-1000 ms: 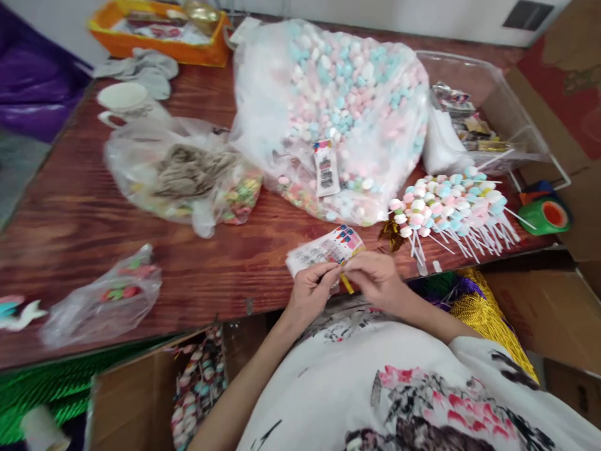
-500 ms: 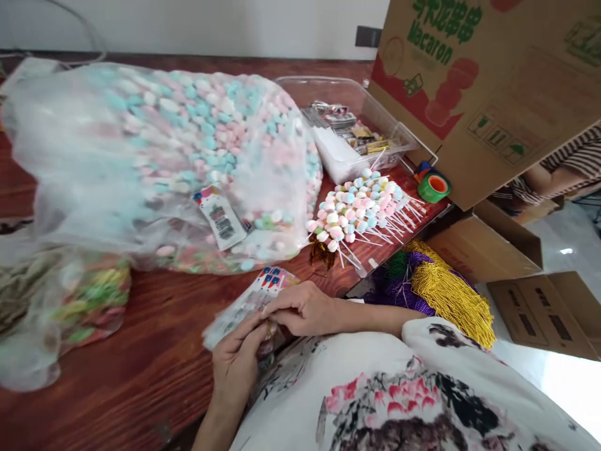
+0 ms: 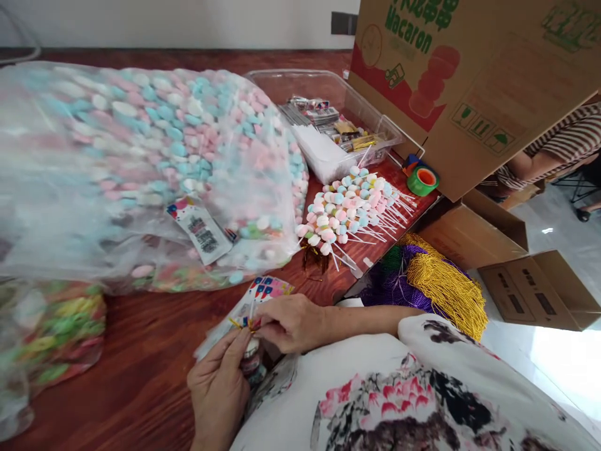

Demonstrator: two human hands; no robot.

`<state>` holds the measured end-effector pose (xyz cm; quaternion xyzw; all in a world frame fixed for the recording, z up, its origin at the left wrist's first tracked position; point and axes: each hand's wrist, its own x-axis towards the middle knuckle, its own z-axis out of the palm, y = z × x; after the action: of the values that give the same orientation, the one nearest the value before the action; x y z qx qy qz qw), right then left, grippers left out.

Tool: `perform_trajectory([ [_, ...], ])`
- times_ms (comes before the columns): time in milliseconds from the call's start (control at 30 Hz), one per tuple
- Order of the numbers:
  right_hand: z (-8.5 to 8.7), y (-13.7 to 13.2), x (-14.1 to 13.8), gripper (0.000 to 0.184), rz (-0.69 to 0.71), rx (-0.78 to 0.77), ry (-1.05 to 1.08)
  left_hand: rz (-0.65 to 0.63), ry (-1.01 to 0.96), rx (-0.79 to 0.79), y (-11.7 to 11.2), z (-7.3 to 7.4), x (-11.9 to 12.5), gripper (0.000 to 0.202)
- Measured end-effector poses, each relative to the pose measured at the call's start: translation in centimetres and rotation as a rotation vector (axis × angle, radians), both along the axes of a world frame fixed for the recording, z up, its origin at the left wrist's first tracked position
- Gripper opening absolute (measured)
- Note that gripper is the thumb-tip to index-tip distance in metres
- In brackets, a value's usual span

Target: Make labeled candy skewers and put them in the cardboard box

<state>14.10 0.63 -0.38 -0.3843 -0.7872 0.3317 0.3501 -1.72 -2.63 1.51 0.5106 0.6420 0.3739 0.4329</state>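
Note:
My left hand is closed in a pinch at the gathered neck of a small candy bag, which hangs below my fingers, partly hidden. A gold twist tie crosses the neck, one end poking out to the left. My right hand pinches at the tie from the other side, its fingertips close to my left ones. Just beyond my hands lie flat printed packets on the wooden table. A bundle of candy skewers with white sticks rests to the right.
A big clear sack of pastel candies fills the left and back. Behind the skewers stand a clear plastic tub, a green tape roll and a tall carton. Gold tassels hang off the table's right side. Another person's sleeve shows behind.
The view has shifted to the right. My hands have turned and parted slightly, so the gold tie and the bag's neck now show between my fingertips.

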Motion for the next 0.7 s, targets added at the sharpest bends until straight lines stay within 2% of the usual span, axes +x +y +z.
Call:
perform_trajectory([
  [33, -0.1, 0.0, 0.1, 0.004, -0.003, -0.053, 0.024, 0.051, -0.041, -0.020, -0.1, -0.1, 0.0, 0.024],
  [100, -0.3, -0.1, 0.1, 0.014, -0.005, -0.201, 0.108, 0.121, -0.095, -0.005, -0.2, -0.6, -0.3, 0.018],
  [167, -0.6, 0.0, -0.1, 0.020, -0.008, -0.390, 0.248, 0.102, -0.055, 0.102, -0.1, -1.2, -0.7, 0.015],
  [300, -1.4, 1.4, -0.5, 0.025, 0.025, -0.728, 0.498, -0.076, 0.132, 0.401, 0.9, -1.2, -1.5, 0.008],
  [367, -1.5, 2.6, -0.4, 0.025, 0.141, -0.859, 0.504, -0.193, 0.193, 0.483, 1.6, -0.3, -1.7, 0.007],
  [433, -0.8, 3.4, 0.1, 0.020, 0.309, -0.917, 0.438, -0.296, 0.198, 0.456, 2.2, 1.0, -1.8, 0.008],
  [467, -0.2, 3.6, 0.5, 0.017, 0.389, -0.898, 0.382, -0.342, 0.177, 0.397, 2.3, 1.7, -1.8, 0.011],
  [533, 1.4, 3.6, 1.3, 0.013, 0.470, -0.699, 0.256, -0.436, 0.077, 0.200, 2.3, 2.9, -1.7, 0.024],
  [600, 2.8, 3.2, 2.3, 0.011, 0.477, -0.384, 0.084, -0.515, -0.105, -0.080, 2.2, 3.3, -1.6, 0.036],
  [700, 3.9, 2.8, 3.3, 0.015, 0.524, 0.149, -0.088, -0.488, -0.474, -0.515, 2.2, 2.4, -1.8, 0.034],
])
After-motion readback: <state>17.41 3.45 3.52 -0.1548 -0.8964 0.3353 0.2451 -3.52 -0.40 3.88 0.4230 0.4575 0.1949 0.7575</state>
